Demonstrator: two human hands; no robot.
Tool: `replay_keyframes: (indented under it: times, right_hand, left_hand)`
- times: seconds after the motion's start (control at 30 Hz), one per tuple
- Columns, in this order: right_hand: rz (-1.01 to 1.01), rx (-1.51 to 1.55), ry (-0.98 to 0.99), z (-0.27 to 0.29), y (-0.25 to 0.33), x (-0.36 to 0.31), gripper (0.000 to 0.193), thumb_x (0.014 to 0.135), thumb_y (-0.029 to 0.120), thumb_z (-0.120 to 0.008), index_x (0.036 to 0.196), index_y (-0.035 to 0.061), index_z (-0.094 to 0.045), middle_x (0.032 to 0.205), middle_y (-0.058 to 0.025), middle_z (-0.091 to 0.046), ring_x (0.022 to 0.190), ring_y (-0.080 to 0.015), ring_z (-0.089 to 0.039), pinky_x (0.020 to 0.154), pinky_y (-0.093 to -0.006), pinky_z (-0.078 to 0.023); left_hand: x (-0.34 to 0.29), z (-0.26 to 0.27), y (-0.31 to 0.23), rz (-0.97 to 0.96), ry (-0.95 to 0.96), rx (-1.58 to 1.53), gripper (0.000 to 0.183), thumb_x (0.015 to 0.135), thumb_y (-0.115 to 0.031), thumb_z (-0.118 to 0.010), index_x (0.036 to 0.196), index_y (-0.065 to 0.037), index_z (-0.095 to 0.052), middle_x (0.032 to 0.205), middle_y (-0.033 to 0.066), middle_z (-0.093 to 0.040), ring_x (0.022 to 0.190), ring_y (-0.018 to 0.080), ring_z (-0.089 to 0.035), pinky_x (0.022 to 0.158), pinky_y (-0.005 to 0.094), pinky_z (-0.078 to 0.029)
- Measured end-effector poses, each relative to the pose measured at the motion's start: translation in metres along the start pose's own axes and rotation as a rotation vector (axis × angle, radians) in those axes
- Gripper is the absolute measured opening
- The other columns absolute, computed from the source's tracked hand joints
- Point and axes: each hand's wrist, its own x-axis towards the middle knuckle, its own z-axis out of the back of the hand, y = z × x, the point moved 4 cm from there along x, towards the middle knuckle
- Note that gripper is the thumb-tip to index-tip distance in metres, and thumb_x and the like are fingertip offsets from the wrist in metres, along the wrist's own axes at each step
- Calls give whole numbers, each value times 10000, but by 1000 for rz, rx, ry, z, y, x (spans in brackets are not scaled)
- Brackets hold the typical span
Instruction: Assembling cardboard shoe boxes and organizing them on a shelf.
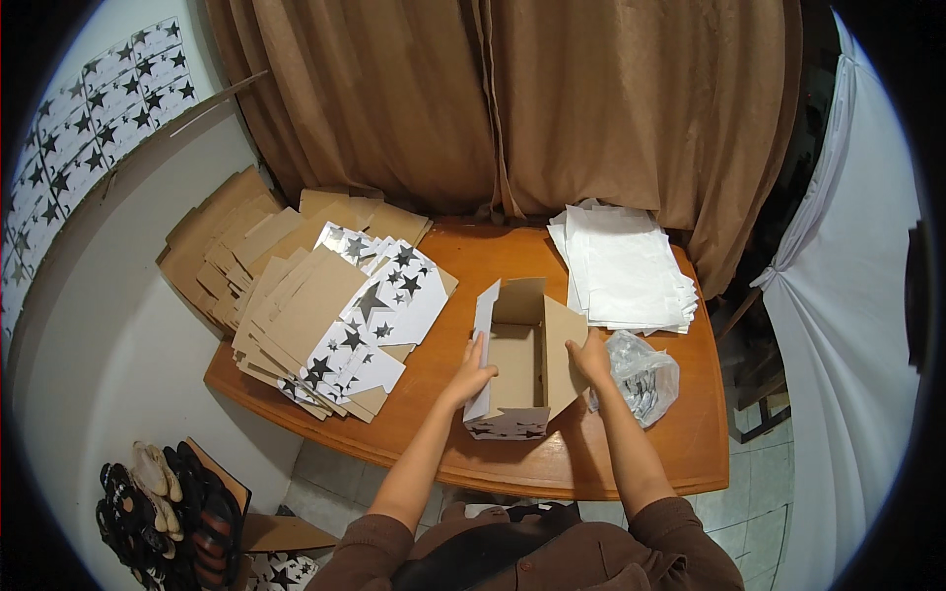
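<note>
Wooden table (473, 261) before brown curtains (512, 98); each hand, left (471, 376) and right (591, 357), grips the open box (517, 369).

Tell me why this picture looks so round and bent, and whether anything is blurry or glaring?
Head view: the fisheye lens curves the orange-brown wooden table's edge and blackens the corners; the left hand and right hand on the open star-printed cardboard box look sharp; light is soft, with mild sheen on the crinkled clear plastic bag.

Box (517, 369): brown inside, white w/ black stars outside. Flat blanks (335, 305): brown, some white w/ black stars. Paper stack (626, 266) white. Table (473, 256) orange-brown wood. Curtain (512, 98) tan. Bag (645, 379) clear.
</note>
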Motion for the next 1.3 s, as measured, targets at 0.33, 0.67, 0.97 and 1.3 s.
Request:
replay_keyframes:
  times: [0.33,0.67,0.97,1.3]
  right_hand:
    - [106,-206,144,-53,23,-41,803,785,264,-614,1425,30,-189,1480,-240,-128,1376,-407,-86,1076,-574,-105]
    - [577,-455,-25,-58,48,-16,821,732,176,-635,1439,213,-219,1509,-125,-117,1380,-384,-89,1034,-642,-174]
    - [433,-491,11,-55,63,39,842,735,153,-628,1445,249,-186,1529,-56,-48,1385,-368,-85,1005,-678,-212]
    - [732,7,221,-55,27,-19,490,945,375,-373,1359,115,-403,1456,-161,-280,1358,-350,-217,1073,-560,-160]
  left_hand:
    - [-16,-17,-13,-35,-95,183,936,776,-450,-621,1450,-43,-114,1456,332,-37,1359,442,-126,1091,444,-165]
    - [-27,-24,-27,-31,-198,301,843,785,-387,-591,1436,-43,-182,1466,286,-110,1319,459,-214,1068,442,-250]
    - [-34,-32,-31,14,-158,507,818,760,-363,-599,1426,-62,-231,1471,263,-121,1300,450,-248,1027,471,-327]
    - [-35,-41,-34,-8,-221,708,752,806,-423,-580,1391,-37,-307,1459,258,-158,1275,474,-262,906,514,-442]
